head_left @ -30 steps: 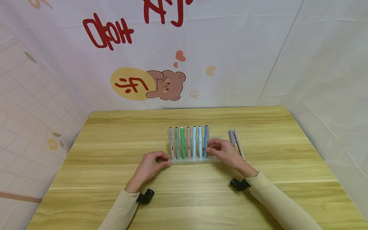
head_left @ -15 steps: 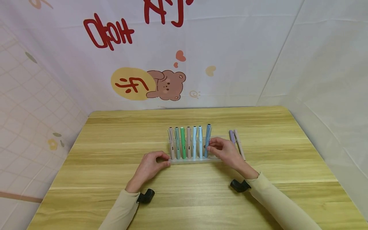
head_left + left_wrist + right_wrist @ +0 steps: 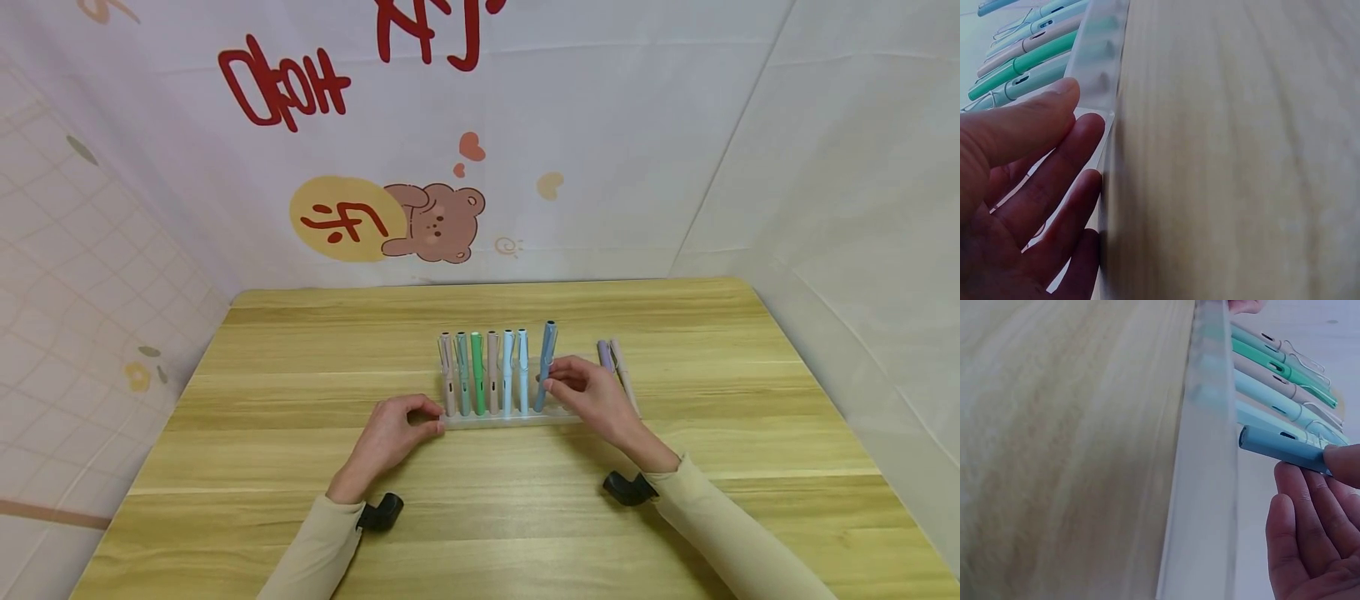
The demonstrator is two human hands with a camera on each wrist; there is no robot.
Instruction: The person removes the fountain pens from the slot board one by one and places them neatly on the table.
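Note:
A clear pen stand [image 3: 495, 422] bears a row of upright capped fountain pens in pinkish brown, grey-green, bright green [image 3: 478, 375] and light blue [image 3: 522, 375]. My right hand [image 3: 596, 400] pinches a darker blue fountain pen [image 3: 550, 342] between thumb and fingers, tilted to the right at the row's right end. In the right wrist view the blue pen's lower end [image 3: 1250, 437] shows free above the stand [image 3: 1204, 506]. My left hand [image 3: 393, 433] holds the left end of the stand, thumb at the front and fingers round the corner, as the left wrist view shows.
Right of the stand, a purple pen [image 3: 604, 354] and a pale pinkish pen [image 3: 626, 379] lie on the wooden table [image 3: 480, 517], partly behind my right hand. A white printed cloth [image 3: 600, 125] hangs behind the table's back edge.
The darker blue pen has risen out of its place and now leans to the right, my right hand moving slightly up and right with it. The left hand stays put.

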